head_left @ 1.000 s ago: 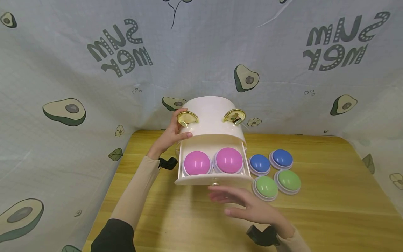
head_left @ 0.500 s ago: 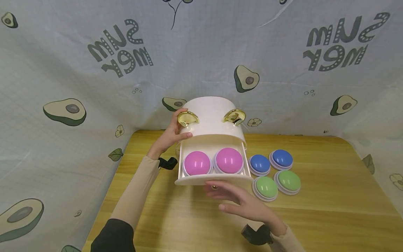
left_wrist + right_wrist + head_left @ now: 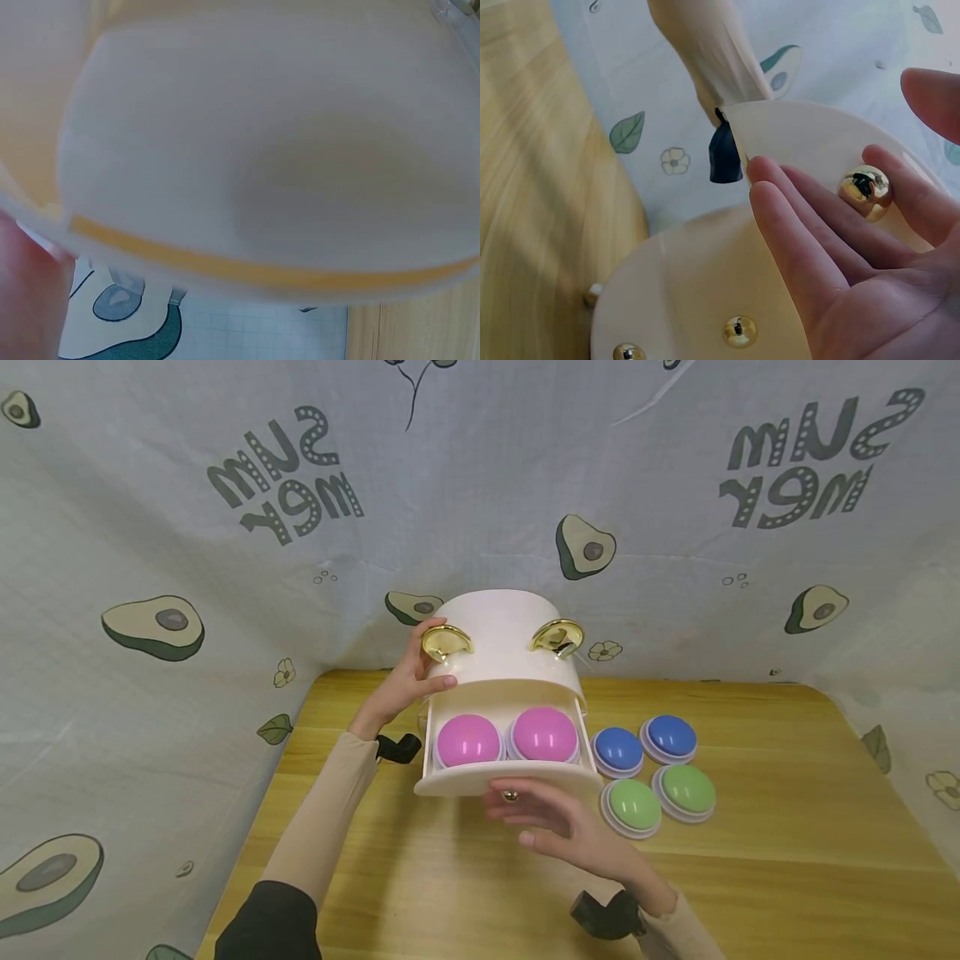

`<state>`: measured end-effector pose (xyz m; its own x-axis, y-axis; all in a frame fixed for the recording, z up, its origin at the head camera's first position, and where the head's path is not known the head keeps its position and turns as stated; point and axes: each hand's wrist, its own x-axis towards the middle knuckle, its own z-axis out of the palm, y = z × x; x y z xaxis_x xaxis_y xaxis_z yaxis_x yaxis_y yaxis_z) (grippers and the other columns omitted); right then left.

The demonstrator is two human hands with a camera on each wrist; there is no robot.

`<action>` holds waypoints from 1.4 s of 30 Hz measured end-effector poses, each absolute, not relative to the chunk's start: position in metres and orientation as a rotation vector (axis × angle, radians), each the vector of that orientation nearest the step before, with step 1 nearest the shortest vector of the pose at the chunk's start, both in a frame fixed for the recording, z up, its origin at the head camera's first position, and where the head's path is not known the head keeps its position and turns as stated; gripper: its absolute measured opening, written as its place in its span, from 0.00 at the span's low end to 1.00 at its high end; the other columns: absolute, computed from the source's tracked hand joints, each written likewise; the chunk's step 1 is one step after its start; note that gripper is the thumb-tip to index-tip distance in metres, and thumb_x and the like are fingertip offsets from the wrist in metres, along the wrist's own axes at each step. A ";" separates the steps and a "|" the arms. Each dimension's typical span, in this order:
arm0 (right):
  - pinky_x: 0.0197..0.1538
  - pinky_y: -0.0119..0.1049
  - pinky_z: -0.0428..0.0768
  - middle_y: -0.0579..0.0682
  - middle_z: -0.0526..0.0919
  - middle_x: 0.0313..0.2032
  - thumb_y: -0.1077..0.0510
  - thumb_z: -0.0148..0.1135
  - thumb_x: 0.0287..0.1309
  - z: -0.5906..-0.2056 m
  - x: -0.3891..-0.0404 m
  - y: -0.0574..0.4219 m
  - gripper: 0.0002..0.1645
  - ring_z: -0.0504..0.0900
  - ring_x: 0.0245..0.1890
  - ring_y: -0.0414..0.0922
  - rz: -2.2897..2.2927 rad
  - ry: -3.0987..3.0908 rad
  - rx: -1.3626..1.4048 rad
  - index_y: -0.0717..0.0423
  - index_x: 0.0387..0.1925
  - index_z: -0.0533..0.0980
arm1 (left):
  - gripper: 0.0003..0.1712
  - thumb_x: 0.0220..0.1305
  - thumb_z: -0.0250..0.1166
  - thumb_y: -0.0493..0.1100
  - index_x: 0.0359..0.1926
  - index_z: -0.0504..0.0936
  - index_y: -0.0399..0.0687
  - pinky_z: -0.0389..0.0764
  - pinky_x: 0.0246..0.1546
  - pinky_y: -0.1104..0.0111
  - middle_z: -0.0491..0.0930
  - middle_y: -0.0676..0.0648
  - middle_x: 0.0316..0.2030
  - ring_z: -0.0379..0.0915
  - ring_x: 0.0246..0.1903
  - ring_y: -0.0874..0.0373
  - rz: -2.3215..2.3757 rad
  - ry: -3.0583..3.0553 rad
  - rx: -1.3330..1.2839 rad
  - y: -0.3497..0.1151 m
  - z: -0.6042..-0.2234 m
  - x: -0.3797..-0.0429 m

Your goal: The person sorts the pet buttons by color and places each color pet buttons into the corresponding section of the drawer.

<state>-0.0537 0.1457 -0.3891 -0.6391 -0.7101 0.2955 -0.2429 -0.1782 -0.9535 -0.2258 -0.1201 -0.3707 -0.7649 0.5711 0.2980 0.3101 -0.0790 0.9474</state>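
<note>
A white storage box (image 3: pixel 498 639) with gold ear-shaped trims stands on the table, its drawer (image 3: pixel 510 778) pulled out toward me. Two pink dome-topped buttons (image 3: pixel 469 740) on white bases sit side by side inside the drawer. My left hand (image 3: pixel 408 681) grips the box's left side, thumb in front and fingers behind the gold trim. With fingers nearly straight, my right hand (image 3: pixel 558 822) lies against the drawer front around its gold knob (image 3: pixel 865 193), thumb held apart. In the left wrist view a pale surface of the box fills most of the picture.
To the right of the drawer, two blue buttons (image 3: pixel 618 750) and two green buttons (image 3: pixel 634 806) rest on the wooden table (image 3: pixel 787 810). A printed cloth (image 3: pixel 480 485) hangs right behind the box. Two more gold knobs (image 3: pixel 739 331) show low on the box front.
My right hand has moved left and up onto the drawer front. The front has risen slightly in view and covers a little more of the pink buttons. My left hand stays put.
</note>
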 end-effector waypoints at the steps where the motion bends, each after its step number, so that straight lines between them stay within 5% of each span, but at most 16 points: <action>1: 0.59 0.49 0.69 0.61 0.71 0.61 0.74 0.49 0.64 -0.388 -0.055 0.145 0.31 0.70 0.59 0.60 -1.891 1.736 -1.100 0.66 0.68 0.58 | 0.48 0.61 0.66 0.37 0.70 0.42 0.53 0.59 0.63 0.55 0.50 0.42 0.66 0.49 0.66 0.52 1.945 1.980 0.970 -0.120 -0.371 -0.226; 8: 0.59 0.50 0.68 0.65 0.70 0.60 0.74 0.49 0.65 -0.383 -0.064 0.143 0.29 0.70 0.59 0.62 -1.933 1.698 -1.111 0.70 0.67 0.58 | 0.54 0.55 0.71 0.53 0.70 0.42 0.53 0.60 0.62 0.59 0.51 0.41 0.65 0.50 0.66 0.51 1.960 1.952 0.987 -0.120 -0.371 -0.227; 15: 0.59 0.48 0.69 0.67 0.69 0.60 0.72 0.50 0.65 -0.381 -0.073 0.139 0.29 0.70 0.59 0.61 -1.945 1.712 -1.049 0.69 0.67 0.59 | 0.52 0.57 0.71 0.49 0.69 0.43 0.54 0.58 0.63 0.58 0.50 0.41 0.66 0.48 0.67 0.52 1.956 1.957 0.986 -0.120 -0.372 -0.228; 27: 0.59 0.49 0.68 0.72 0.69 0.58 0.69 0.51 0.66 -0.381 -0.091 0.135 0.28 0.71 0.59 0.61 -1.980 1.757 -0.977 0.68 0.66 0.60 | 0.60 0.49 0.71 0.63 0.70 0.41 0.53 0.54 0.65 0.52 0.48 0.41 0.67 0.45 0.68 0.51 1.931 1.996 0.964 -0.120 -0.370 -0.226; 36: 0.59 0.46 0.70 0.75 0.67 0.58 0.65 0.52 0.67 -0.380 -0.102 0.136 0.29 0.70 0.59 0.61 -1.989 1.760 -0.892 0.65 0.67 0.60 | 0.51 0.59 0.69 0.47 0.70 0.42 0.54 0.54 0.65 0.52 0.48 0.40 0.68 0.44 0.69 0.52 1.933 1.982 0.963 -0.121 -0.370 -0.225; 42: 0.58 0.55 0.66 0.75 0.68 0.58 0.66 0.52 0.67 -0.378 -0.109 0.134 0.29 0.72 0.59 0.59 -2.003 1.789 -0.880 0.65 0.67 0.60 | 0.49 0.61 0.67 0.43 0.70 0.41 0.52 0.50 0.66 0.52 0.47 0.39 0.67 0.42 0.69 0.51 1.937 1.972 0.964 -0.120 -0.369 -0.225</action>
